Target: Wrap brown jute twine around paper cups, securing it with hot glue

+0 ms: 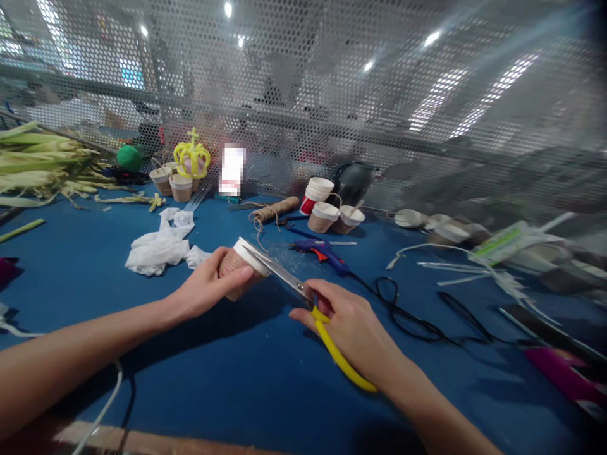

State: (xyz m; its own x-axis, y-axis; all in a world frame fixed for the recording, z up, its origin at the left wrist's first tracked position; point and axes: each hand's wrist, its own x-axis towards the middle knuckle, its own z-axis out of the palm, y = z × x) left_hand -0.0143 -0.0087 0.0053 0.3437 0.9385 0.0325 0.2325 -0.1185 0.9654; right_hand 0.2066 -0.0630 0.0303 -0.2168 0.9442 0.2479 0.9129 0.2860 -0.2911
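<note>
My left hand (213, 281) is closed around a small paper cup (237, 259) wrapped in brown twine, tilted with its white rim upward. In my right hand (348, 319) are scissors (279, 272) with yellow handles. Their blades point left and lie across the cup's white rim; I cannot tell whether they touch it. Just behind the scissors lies a blue glue gun (325, 253) with an orange trigger. A roll of twine (282, 207) rests beyond the cup, its loose strand trailing toward the rim. Crumpled white tissue (159, 249) lies left of the cup.
Twine-wrapped cups (325, 218) and a stack of white cups (318, 189) stand at the back. Far left are pale dried stalks (42, 158), a green ball (129, 158) and a yellow crown (192, 158). A black cord (403, 316) curls across the right side. Perforated metal (284, 82) closes the back.
</note>
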